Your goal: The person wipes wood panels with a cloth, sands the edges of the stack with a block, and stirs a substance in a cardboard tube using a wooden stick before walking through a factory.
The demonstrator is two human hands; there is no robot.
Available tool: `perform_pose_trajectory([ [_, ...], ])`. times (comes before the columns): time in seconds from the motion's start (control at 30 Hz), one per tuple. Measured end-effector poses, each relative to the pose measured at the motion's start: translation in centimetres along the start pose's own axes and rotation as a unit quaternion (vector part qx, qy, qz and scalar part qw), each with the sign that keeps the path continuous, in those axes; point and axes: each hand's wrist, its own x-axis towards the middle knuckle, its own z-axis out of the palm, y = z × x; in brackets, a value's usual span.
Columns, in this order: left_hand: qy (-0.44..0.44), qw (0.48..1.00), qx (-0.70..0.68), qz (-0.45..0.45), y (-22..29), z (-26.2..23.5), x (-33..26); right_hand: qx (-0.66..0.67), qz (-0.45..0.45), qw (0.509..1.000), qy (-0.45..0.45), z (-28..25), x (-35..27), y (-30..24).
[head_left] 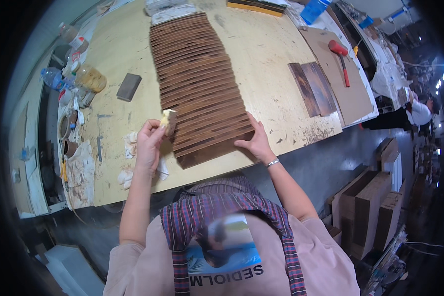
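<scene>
A long row of narrow brown wooden strips [197, 74], packed side by side, runs from the near edge of the table toward its far side. At the near left end of the row, my left hand [150, 140] is closed on a small pale-yellow piece of sponge [168, 121], brown-stained on one side. Against the near right end rests my right hand [256, 139], its fingers and thumb spread along the ends of the strips. The nearest strip [209, 152] shows its broad brown face toward me.
Bottles and a jar of yellowish liquid [90, 79] crowd the left edge. A dark rectangular block [129, 87] lies left of the strips. Two dark wooden panels [313, 89] and a red mallet [341, 59] are on the right. Stacked boards [370, 207] stand below, and another person [419, 113] is farther off.
</scene>
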Motion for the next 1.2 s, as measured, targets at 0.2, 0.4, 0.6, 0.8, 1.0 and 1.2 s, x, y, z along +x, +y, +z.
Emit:
perform_pose_trajectory([
  [0.2, 0.006, 0.962, 0.247, 0.112, -1.7, 6.1, 0.6, -0.072, -0.068, 0.995, 0.018, -0.1, 0.0, 1.5],
  [0.4, -0.110, 0.773, 0.560, 0.277, -3.3, 17.8, 2.3, -0.082, -0.081, 0.993, -0.018, -1.4, 0.4, 1.1],
  [0.6, -0.115, 0.671, 0.681, 0.270, -3.2, 11.9, 1.8, -0.065, -0.087, 0.994, -0.008, -1.9, 0.4, 1.5],
  [0.8, -0.043, 0.692, 0.648, 0.315, -3.5, 16.6, 2.1, -0.056, -0.094, 0.994, -0.012, -1.8, 0.6, 1.9],
  [1.0, -0.112, 0.618, 0.714, 0.310, -3.0, 14.6, 3.7, -0.058, -0.098, 0.994, -0.003, -2.3, 0.4, 1.8],
  [1.2, -0.042, 0.654, 0.676, 0.338, -3.1, 17.2, 3.4, -0.058, -0.092, 0.994, -0.007, -1.9, 0.5, 1.9],
])
